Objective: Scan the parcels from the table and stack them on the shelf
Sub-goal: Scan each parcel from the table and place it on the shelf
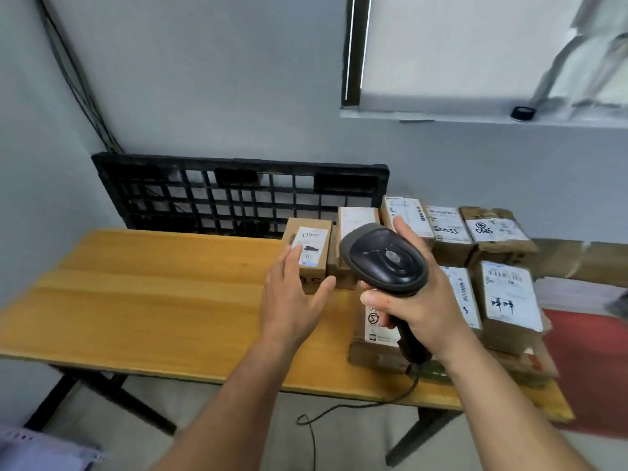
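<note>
Several brown cardboard parcels with white labels lie on the right half of a wooden table [153,300]. The leftmost small parcel [314,248] stands at the table's far edge. My left hand [294,297] reaches to it with fingers spread, fingertips touching its label and thumb beside its front. My right hand [414,300] grips the handle of a black barcode scanner [385,260], held over the parcels with its head facing the leftmost one. A labelled parcel [509,297] lies to the right of that hand. Another parcel [377,341] sits partly hidden under the scanner.
A black plastic pallet [238,195] leans against the wall behind the table. The scanner's cable [343,407] hangs off the front edge. More parcels [492,232] line the back right. A window sill [475,119] is above; a red mat [588,368] lies on the floor at right.
</note>
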Action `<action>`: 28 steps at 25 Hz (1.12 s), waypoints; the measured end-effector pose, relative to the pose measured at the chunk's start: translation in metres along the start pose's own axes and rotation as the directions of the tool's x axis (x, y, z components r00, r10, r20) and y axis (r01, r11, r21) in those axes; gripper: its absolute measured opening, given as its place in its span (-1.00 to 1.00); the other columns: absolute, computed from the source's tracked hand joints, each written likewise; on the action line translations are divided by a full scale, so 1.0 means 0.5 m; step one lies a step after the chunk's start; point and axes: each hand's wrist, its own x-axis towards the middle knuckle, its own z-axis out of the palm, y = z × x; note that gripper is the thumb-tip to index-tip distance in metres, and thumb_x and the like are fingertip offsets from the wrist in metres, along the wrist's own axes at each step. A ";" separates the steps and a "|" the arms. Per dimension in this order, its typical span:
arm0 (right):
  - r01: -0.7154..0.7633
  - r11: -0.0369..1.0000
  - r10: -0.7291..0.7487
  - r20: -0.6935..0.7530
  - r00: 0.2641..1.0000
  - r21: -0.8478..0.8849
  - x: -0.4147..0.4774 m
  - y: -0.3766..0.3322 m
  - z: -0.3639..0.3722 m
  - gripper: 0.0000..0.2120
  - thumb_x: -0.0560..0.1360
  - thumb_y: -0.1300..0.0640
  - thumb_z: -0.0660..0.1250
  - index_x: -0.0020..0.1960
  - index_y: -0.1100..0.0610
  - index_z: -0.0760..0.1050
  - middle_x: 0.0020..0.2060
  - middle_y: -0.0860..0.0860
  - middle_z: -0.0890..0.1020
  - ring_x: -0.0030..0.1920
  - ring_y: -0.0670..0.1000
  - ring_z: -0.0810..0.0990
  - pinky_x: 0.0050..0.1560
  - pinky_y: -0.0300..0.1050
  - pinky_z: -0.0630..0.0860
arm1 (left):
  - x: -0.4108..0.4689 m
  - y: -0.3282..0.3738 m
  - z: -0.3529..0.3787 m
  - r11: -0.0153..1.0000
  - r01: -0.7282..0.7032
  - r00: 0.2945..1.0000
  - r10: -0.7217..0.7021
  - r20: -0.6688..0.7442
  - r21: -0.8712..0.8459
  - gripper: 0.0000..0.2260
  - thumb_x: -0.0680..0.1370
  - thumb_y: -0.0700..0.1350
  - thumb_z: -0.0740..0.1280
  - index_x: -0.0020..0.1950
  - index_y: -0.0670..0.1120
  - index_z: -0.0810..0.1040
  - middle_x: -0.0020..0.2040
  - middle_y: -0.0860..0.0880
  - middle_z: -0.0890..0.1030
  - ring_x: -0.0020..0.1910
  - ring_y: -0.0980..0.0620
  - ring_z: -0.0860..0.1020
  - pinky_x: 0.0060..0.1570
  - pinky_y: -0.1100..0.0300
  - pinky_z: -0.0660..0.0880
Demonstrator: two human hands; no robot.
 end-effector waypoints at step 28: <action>-0.399 0.917 0.375 -0.348 0.859 0.004 -0.087 0.182 -0.225 0.06 0.32 0.33 0.57 0.53 -0.29 0.06 0.09 -0.02 0.66 -0.45 0.13 0.56 -0.37 -0.02 0.54 | 0.018 0.138 0.298 0.920 0.148 0.747 0.137 0.650 -0.363 -0.53 0.65 0.06 0.13 0.54 0.12 0.11 0.41 0.05 0.43 0.36 0.06 0.41 0.33 0.00 0.39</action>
